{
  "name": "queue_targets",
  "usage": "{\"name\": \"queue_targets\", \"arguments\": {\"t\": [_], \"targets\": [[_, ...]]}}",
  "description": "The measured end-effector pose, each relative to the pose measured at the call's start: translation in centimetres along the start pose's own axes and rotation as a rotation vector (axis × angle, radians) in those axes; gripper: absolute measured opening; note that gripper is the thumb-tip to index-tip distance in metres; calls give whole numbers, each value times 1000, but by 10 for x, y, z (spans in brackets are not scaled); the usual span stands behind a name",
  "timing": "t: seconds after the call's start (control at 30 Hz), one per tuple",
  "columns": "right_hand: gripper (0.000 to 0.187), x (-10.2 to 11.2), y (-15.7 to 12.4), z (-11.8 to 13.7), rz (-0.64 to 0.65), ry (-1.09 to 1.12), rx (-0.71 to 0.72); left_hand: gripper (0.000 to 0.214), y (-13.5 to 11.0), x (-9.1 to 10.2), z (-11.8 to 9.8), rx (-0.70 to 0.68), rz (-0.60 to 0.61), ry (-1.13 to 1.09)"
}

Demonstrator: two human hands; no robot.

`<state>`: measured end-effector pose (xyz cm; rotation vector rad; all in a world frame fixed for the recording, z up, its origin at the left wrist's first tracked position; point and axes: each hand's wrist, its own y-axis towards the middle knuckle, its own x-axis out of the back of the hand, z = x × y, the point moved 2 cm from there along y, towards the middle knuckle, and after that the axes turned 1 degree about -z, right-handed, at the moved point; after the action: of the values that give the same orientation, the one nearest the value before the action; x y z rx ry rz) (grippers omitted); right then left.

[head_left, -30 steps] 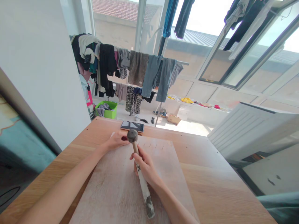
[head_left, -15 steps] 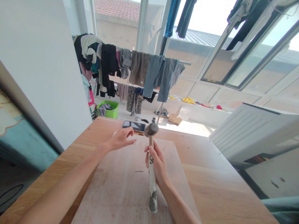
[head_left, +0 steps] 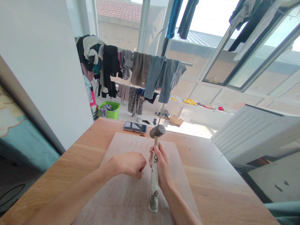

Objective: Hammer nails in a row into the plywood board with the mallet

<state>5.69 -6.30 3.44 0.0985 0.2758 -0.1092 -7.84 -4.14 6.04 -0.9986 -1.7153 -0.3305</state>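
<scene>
Strong daylight pours through the windows [head_left: 255,70], bleaching the sky [head_left: 211,15] white, glaring off the floor [head_left: 201,129] and laying a pale sheen across the desk [head_left: 211,168]; wide-angle distortion stretches the edges.

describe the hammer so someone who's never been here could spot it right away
On the wooden table lies a large pale board. Over it, the right hand grips the hammer by its handle. Its thick dark head and patchy white handle set it apart from the thin nails and the flat phone beyond.
</scene>
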Motion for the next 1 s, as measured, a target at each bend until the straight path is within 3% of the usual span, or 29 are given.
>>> {"name": "queue_targets", "arguments": {"t": [0.13, 0.33, 0.43, 1.0], "targets": [[28, 0, 0, -1, -9, 7, -15, 4, -9, 17, 21, 118, -21, -15], [29, -2, 1, 0, -12, 26, -24, 13, -24, 43, 81, 248, -322, 40], [29, -2, 1, 0, -7, 25, -36, 13, -28, 47, 96, 282, -382, 51], [27, -3, -2, 2, 26, 11, -54, 10, -24, 37, 102, 246, -324, -66]]}}
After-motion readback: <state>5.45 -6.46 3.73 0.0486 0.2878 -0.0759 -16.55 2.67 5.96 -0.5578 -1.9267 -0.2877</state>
